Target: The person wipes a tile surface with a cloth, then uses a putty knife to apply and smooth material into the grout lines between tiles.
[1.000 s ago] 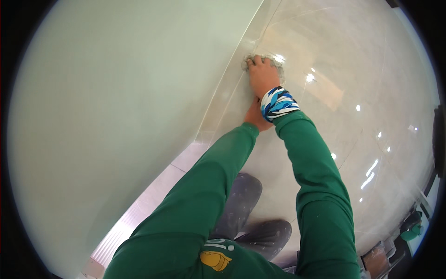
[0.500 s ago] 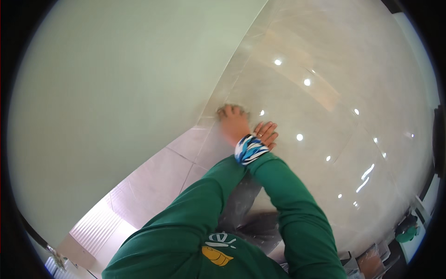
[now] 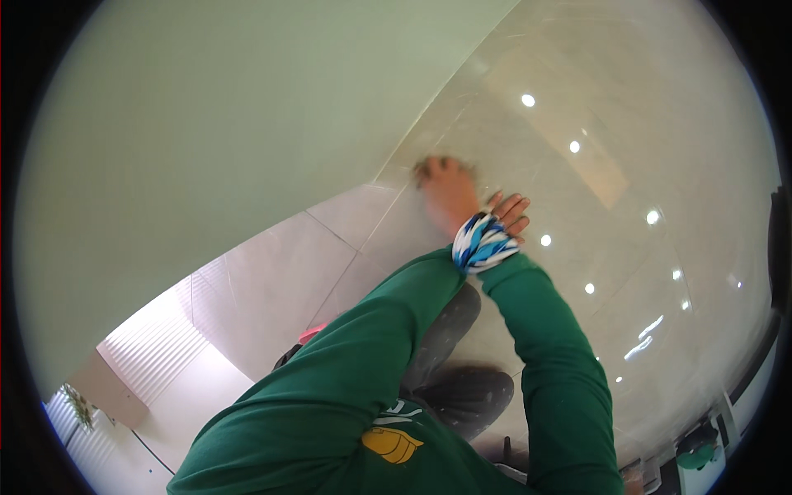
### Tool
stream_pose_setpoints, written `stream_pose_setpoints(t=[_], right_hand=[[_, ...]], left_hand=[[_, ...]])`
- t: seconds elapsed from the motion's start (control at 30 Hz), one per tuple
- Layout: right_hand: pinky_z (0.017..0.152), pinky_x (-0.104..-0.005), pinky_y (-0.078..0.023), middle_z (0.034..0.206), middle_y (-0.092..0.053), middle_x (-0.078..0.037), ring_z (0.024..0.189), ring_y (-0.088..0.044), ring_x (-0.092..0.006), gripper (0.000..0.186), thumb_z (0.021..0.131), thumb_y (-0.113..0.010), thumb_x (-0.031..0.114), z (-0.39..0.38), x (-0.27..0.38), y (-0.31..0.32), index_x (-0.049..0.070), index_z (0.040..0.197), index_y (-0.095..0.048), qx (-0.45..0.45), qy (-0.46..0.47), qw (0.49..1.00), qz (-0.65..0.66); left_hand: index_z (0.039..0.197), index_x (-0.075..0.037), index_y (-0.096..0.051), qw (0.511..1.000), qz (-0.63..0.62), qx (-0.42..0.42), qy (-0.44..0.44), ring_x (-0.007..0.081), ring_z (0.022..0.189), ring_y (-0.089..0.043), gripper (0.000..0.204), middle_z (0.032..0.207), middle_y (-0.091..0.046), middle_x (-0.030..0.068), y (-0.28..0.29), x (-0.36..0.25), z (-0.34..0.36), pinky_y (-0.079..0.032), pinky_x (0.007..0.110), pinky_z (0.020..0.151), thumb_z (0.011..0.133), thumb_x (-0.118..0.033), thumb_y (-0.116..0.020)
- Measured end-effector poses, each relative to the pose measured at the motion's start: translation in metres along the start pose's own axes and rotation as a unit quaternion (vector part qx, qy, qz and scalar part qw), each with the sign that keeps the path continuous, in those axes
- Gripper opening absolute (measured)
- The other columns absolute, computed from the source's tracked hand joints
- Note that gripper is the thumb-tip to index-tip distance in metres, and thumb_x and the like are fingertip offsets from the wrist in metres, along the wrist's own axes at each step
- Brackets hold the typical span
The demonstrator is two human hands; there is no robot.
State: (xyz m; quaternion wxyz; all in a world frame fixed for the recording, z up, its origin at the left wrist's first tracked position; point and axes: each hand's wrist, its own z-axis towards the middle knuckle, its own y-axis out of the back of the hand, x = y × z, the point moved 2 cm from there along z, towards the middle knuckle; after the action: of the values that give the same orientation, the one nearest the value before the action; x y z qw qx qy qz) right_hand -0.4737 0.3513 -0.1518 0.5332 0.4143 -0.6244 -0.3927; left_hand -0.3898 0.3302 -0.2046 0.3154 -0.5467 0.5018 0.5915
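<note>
My forearms, in green sleeves, cross at the wrists over a glossy beige tiled floor (image 3: pixel 602 272). My right hand (image 3: pixel 450 194), with a blue, white and black patterned band (image 3: pixel 483 243) around its wrist, reaches to the left. Its bent fingers are at the floor near the foot of a pale green surface (image 3: pixel 247 124). Motion smears the fingertips; dark patches show by them, and whether anything lies under them I cannot tell. Partly hidden beneath the right wrist, my left hand (image 3: pixel 511 213) shows stretched, parted fingers on the floor, holding nothing visible.
My knees in dusty grey trousers (image 3: pixel 478 404) are bent below my arms. Something pink (image 3: pixel 312 332) lies beside my left sleeve. A beige box-like block (image 3: pixel 109 388) and a plant (image 3: pixel 78 406) stand at lower left. At lower right a green item (image 3: pixel 697 456) is among other things.
Both hands have shifted right and slightly farther away in the picture, still crossed. The pale green surface's corner also sits farther right and higher. The pink thing has come into view.
</note>
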Motion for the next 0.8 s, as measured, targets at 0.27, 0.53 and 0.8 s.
stream_pose_setpoints(t=[0.27,0.53,0.8], right_hand=[[0.087,-0.0436,-0.059,0.125,-0.061,-0.008,0.120,-0.057,-0.0329,0.019,0.088,-0.063,0.019,0.002,0.079,-0.040,0.013,0.095,-0.079,0.184,0.249,0.948,0.077],[0.090,-0.0471,-0.050,0.122,-0.064,-0.005,0.121,-0.055,-0.0270,0.018,0.084,-0.064,0.025,0.003,0.105,-0.051,0.020,0.091,-0.079,0.204,0.335,0.919,0.049],[0.103,-0.0533,-0.041,0.138,-0.055,-0.011,0.129,-0.049,-0.0340,0.050,0.083,-0.064,0.014,0.017,-0.093,0.053,0.019,0.134,-0.065,-0.052,-0.035,0.998,0.031]], left_hand=[[0.131,-0.008,-0.058,0.929,0.353,-0.037,-0.108,0.0300,0.152,-0.031,0.042,0.158,-0.042,0.0147,0.024,-0.031,0.011,-0.019,0.055,0.126,0.099,-0.035,-0.060],[0.134,-0.006,-0.059,0.938,0.331,-0.023,-0.099,0.0327,0.151,-0.033,0.047,0.158,-0.043,0.0178,0.020,-0.029,0.012,-0.022,0.056,0.124,0.098,-0.036,-0.062],[0.141,-0.005,-0.053,0.948,0.299,0.106,0.030,0.0352,0.152,-0.030,0.058,0.159,-0.040,0.0189,0.019,-0.039,0.013,-0.020,0.057,0.124,0.097,-0.042,-0.058]])
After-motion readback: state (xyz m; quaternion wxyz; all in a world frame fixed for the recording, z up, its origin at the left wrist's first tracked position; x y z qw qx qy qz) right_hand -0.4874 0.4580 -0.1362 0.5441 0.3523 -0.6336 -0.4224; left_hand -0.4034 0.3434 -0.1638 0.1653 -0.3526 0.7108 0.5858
